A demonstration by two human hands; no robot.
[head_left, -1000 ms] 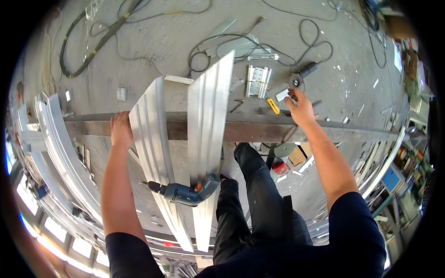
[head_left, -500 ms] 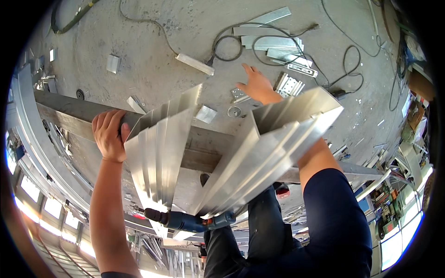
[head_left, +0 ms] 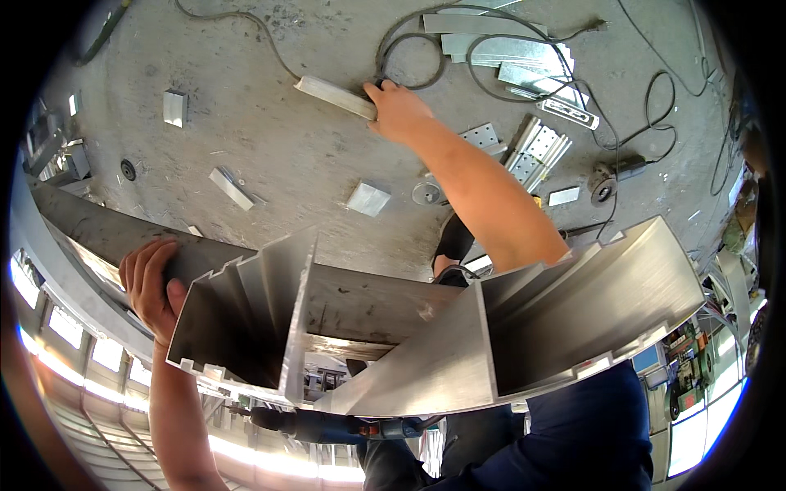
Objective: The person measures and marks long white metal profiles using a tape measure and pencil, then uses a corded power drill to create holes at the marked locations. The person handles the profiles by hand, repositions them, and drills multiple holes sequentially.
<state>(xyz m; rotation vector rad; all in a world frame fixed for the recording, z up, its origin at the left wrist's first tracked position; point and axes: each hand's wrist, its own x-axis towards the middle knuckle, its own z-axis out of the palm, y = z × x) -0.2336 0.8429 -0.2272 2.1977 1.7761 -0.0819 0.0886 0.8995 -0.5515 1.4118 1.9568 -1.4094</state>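
A: Left hand point(head_left: 151, 286), centre left of frame?
B: Fingers curled over the edge of the dark steel beam point(head_left: 360, 303), beside the left aluminium profile point(head_left: 246, 319). Whether it touches the profile cannot be made out.

A: Right hand point(head_left: 399, 110)?
B: Upper centre, reaching down to the floor. Fingers closed onto the end of a short pale metal bar point(head_left: 336, 96); the fingertips are hidden behind the hand.

A: Obstructions?
B: The larger aluminium profile point(head_left: 540, 327) at lower right covers the right elbow. A blue power drill point(head_left: 327, 425) lies below, partly hidden. Cables point(head_left: 426, 49) and metal offcuts point(head_left: 532, 147) lie upper right, cut off by the rim.
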